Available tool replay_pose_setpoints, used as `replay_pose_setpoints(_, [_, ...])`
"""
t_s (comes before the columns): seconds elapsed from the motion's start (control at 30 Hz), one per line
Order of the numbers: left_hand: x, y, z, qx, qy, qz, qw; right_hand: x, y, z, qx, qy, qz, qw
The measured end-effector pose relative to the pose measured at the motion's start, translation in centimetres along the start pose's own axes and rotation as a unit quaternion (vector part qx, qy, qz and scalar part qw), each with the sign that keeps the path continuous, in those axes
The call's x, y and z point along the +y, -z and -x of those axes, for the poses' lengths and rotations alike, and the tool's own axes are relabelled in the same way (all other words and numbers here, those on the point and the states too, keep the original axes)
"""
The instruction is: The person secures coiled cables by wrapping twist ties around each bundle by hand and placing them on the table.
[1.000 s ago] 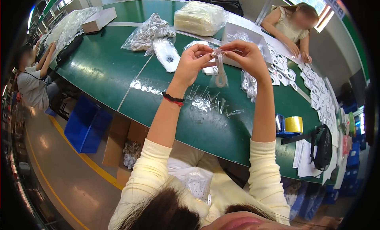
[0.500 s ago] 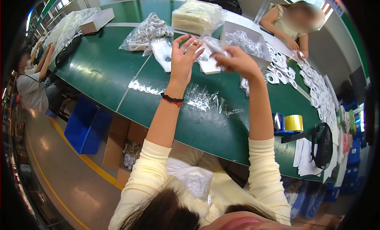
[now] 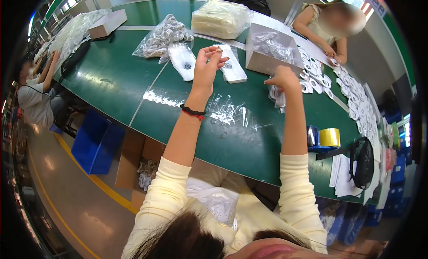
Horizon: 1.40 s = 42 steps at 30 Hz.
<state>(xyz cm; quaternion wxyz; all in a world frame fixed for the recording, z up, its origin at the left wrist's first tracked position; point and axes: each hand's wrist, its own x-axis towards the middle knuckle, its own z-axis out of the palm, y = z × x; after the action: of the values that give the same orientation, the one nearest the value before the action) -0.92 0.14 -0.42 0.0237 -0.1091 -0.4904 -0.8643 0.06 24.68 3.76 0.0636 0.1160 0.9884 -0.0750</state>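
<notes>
My left hand (image 3: pixel 207 68) is raised at the near left edge of a stack of small clear-and-white plastic bags (image 3: pixel 233 70). Its fingers are loosely bent and apart, with nothing visible in them. A second stack of such bags (image 3: pixel 182 62) lies to its left. My right hand (image 3: pixel 286 78) points downward just in front of an open white box (image 3: pixel 264 62) of bagged white cables (image 3: pixel 277 48). Under its fingers lie a few bagged cables (image 3: pixel 278 98) on the green table (image 3: pixel 249 147). The hand hides most of its fingertips, so its grip is unclear.
Clear plastic pieces (image 3: pixel 227 111) lie mid-table. A bag of white cables (image 3: pixel 167 33) and a wrapped bundle (image 3: pixel 220 19) stand behind. At right are a tape dispenser (image 3: pixel 329 137), a black pouch (image 3: pixel 363 163) and many white rings (image 3: pixel 352 96). A co-worker (image 3: pixel 314 27) sits opposite.
My right hand has moved right and down, from above the bag stack to the bagged cables by the box. The clear packet it held is no longer between my hands. My left hand has lowered slightly.
</notes>
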Motion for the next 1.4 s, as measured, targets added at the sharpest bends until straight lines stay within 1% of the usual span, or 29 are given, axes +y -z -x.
replay_pose_setpoints(0.07, [-0.1, -0.1, -0.1, -0.002, 0.009, -0.009, 1.0, -0.5, -1.6, -0.2, 0.01, 0.03, 0.007, 0.999])
replay_pose_setpoints(0.13, [-0.1, -0.1, -0.1, -0.003, 0.018, -0.019, 1.0, -1.7, -2.4, -0.4, 0.017, -0.002, 0.083, 0.996])
replay_pose_setpoints(0.17, [-0.1, -0.1, 0.0, -0.005, 0.025, -0.032, 0.999, -2.5, -1.9, 0.6, 0.03, -0.047, 0.029, 0.998])
replay_pose_setpoints(0.2, [-0.2, -0.1, 0.0, -0.008, 0.033, -0.046, 0.998, -2.5, -1.9, 0.4, 0.03, -0.047, 0.029, 0.998])
replay_pose_setpoints(0.27, [-0.8, 0.1, -0.1, -0.021, 0.041, -0.071, 0.996, -2.7, -1.8, 0.0, -0.023, 0.0, 0.021, 1.0])
replay_pose_setpoints(0.3, [-1.1, 0.2, -0.2, -0.033, 0.048, -0.096, 0.994, -2.4, -1.7, -0.1, -0.023, 0.0, 0.021, 1.0])
replay_pose_setpoints(0.33, [-1.2, 0.1, -0.1, -0.033, 0.048, -0.096, 0.994, -2.5, -1.0, 0.5, -0.032, 0.072, -0.013, 0.997])
replay_pose_setpoints(0.37, [-1.2, 0.1, 0.0, -0.068, 0.073, -0.141, 0.985, -2.7, -0.4, 0.9, -0.041, 0.145, -0.048, 0.987])
replay_pose_setpoints(0.4, [-1.3, 0.0, 0.1, -0.102, 0.097, -0.186, 0.972, -3.0, -0.2, 1.2, -0.042, 0.145, -0.047, 0.987])
replay_pose_setpoints(0.43, [-1.3, -0.2, 0.3, -0.121, 0.103, -0.213, 0.964, -3.4, -0.1, 1.4, -0.041, 0.173, -0.118, 0.977])
replay_pose_setpoints(0.47, [-1.2, -0.4, 0.4, -0.121, 0.103, -0.213, 0.964, -3.8, 0.1, 1.6, -0.039, 0.199, -0.188, 0.961])
replay_pose_setpoints(0.53, [-1.0, -0.8, 0.8, -0.114, 0.141, -0.205, 0.962, -4.6, 0.0, 1.8, -0.018, 0.205, -0.202, 0.958])
replay_pose_setpoints(0.6, [-0.8, -1.1, 1.0, -0.089, 0.122, -0.179, 0.972, -5.3, -0.6, 2.0, 0.077, 0.252, -0.227, 0.938])
replay_pose_setpoints(0.67, [-0.8, -1.2, 0.9, -0.063, 0.102, -0.154, 0.981, -6.7, -0.4, 3.3, 0.098, 0.254, -0.233, 0.934])
replay_pose_setpoints(0.7, [-0.8, -1.2, 0.9, -0.029, 0.087, -0.108, 0.99, -7.3, -0.3, 3.8, 0.118, 0.256, -0.238, 0.929])
replay_pose_setpoints(0.73, [-0.9, -1.1, 0.8, 0.005, 0.071, -0.061, 0.996, -7.6, -0.4, 4.0, 0.117, 0.257, -0.238, 0.929])
replay_pose_setpoints(0.8, [-1.1, -0.6, 0.5, 0.011, 0.046, -0.061, 0.997, -8.0, -0.4, 4.1, 0.103, 0.335, -0.242, 0.905])
replay_pose_setpoints(0.83, [-0.9, -0.5, 0.6, 0.017, 0.021, -0.062, 0.998, -8.1, -0.1, 4.4, 0.103, 0.335, -0.242, 0.905])
replay_pose_setpoints(0.9, [-0.4, -0.4, 0.6, 0.005, 0.021, -0.063, 0.998, -8.1, 0.8, 4.9, 0.061, 0.306, -0.319, 0.895])
replay_pose_setpoints(0.93, [0.0, -0.6, 0.7, -0.009, 0.022, -0.065, 0.998, -8.1, 1.3, 5.1, 0.061, 0.306, -0.318, 0.895])
replay_pose_setpoints(1.0, [0.4, -1.0, 0.9, -0.031, 0.014, -0.061, 0.998, -8.1, 1.9, 5.3, 0.205, 0.32, -0.305, 0.873])
replay_pose_setpoints(1.03, [0.4, -1.2, 0.9, -0.053, 0.006, -0.059, 0.997, -8.2, 1.6, 5.0, 0.316, 0.341, -0.274, 0.842])
replay_pose_setpoints(1.07, [0.3, -1.2, 0.9, -0.053, 0.006, -0.059, 0.997, -8.2, 1.6, 4.8, 0.316, 0.341, -0.274, 0.842])
replay_pose_setpoints(1.13, [0.5, -1.5, 1.0, -0.14, 0.011, -0.016, 0.99, -8.2, 1.6, 4.6, 0.352, 0.367, -0.317, 0.801])
replay_pose_setpoints(1.17, [0.8, -1.6, 1.2, -0.14, 0.011, -0.016, 0.99, -7.9, 1.7, 4.5, 0.352, 0.367, -0.317, 0.801])
replay_pose_setpoints(1.23, [1.5, -1.7, 1.8, -0.185, 0.052, -0.008, 0.981, -7.2, 2.1, 4.3, 0.159, 0.297, -0.404, 0.851])
replay_pose_setpoints(1.27, [1.3, -1.7, 1.7, -0.186, 0.053, -0.008, 0.981, -7.1, 2.1, 4.3, 0.159, 0.297, -0.404, 0.851])
replay_pose_setpoints(1.33, [0.8, -1.9, 1.6, -0.186, -0.008, -0.003, 0.983, -7.0, 2.2, 4.4, 0.134, 0.274, -0.466, 0.831])
replay_pose_setpoints(1.4, [0.6, -1.9, 1.4, -0.166, -0.03, -0.007, 0.986, -7.0, 2.4, 4.4, 0.12, 0.262, -0.476, 0.831])
